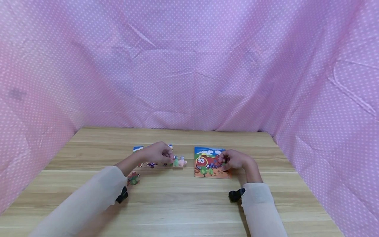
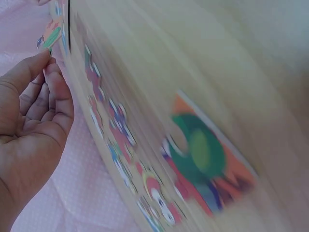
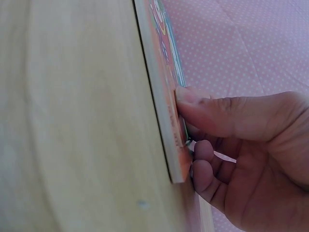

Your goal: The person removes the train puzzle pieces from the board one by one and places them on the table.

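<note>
My left hand pinches a jigsaw piece between thumb and fingertips, raised over the wooden table. That piece shows orange with a green patch in the left wrist view. To its right lies a square puzzle board with a cartoon red train, blue sky and orange ground. At the board's right side, my right hand has curled fingers and pinches a puzzle piece low against the board's surface. The thumb presses on the piece's top; the hand partly covers that part of the picture.
Several loose jigsaw pieces lie in rows on the table under and beyond the left forearm. One green and orange piece lies nearer, beside the left sleeve. Pink dotted cloth hangs around the table's back and sides.
</note>
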`<action>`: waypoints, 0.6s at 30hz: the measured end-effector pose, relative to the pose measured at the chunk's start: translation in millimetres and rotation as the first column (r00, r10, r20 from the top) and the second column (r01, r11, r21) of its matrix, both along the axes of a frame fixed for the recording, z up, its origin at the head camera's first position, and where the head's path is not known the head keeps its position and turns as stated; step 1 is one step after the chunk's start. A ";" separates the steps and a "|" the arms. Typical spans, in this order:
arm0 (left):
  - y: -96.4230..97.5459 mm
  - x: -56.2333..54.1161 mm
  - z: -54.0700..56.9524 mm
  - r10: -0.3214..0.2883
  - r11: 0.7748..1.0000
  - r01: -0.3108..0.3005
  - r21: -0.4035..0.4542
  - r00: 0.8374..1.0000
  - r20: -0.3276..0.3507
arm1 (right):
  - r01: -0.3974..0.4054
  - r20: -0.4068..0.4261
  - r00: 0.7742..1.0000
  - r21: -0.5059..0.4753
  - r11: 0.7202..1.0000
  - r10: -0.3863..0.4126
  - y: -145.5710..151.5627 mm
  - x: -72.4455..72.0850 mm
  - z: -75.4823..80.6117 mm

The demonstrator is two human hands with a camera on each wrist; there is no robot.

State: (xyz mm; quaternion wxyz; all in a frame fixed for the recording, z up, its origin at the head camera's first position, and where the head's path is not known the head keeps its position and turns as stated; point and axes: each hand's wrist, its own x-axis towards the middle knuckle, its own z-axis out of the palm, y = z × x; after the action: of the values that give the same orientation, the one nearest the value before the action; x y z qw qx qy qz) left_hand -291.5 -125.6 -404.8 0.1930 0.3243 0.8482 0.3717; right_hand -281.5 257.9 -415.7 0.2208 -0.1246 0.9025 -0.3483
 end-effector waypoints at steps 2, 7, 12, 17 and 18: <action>-7.8 2.4 0.6 -0.008 1.000 0.008 0.001 1.000 -0.009 | 0.005 0.001 1.000 0.000 1.000 -0.005 -0.2 0.6 0.2; -26.2 8.4 0.3 -0.004 1.000 0.004 0.009 1.000 0.018 | 0.002 -0.006 1.000 -0.001 1.000 -0.002 0.0 0.3 -0.3; -45.5 14.6 -1.7 0.015 0.999 -0.017 0.034 0.998 0.068 | -0.022 -0.024 0.999 0.012 1.000 0.023 1.2 -0.6 -1.2; -65.0 20.1 -6.5 0.046 0.998 -0.048 0.036 0.997 0.058 | -0.011 -0.019 1.000 0.015 1.000 0.012 0.8 0.4 -1.6; -68.7 21.1 -7.4 0.046 0.998 -0.048 0.037 0.997 0.054 | -0.007 -0.018 1.000 0.016 1.000 0.008 0.6 0.6 -1.6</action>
State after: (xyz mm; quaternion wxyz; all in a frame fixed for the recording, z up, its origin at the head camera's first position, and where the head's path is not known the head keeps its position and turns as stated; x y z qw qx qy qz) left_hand -270.4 -194.3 -412.1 0.2004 0.2979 0.8429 0.4008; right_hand -280.9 258.4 -417.2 0.2151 -0.1293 0.9066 -0.3393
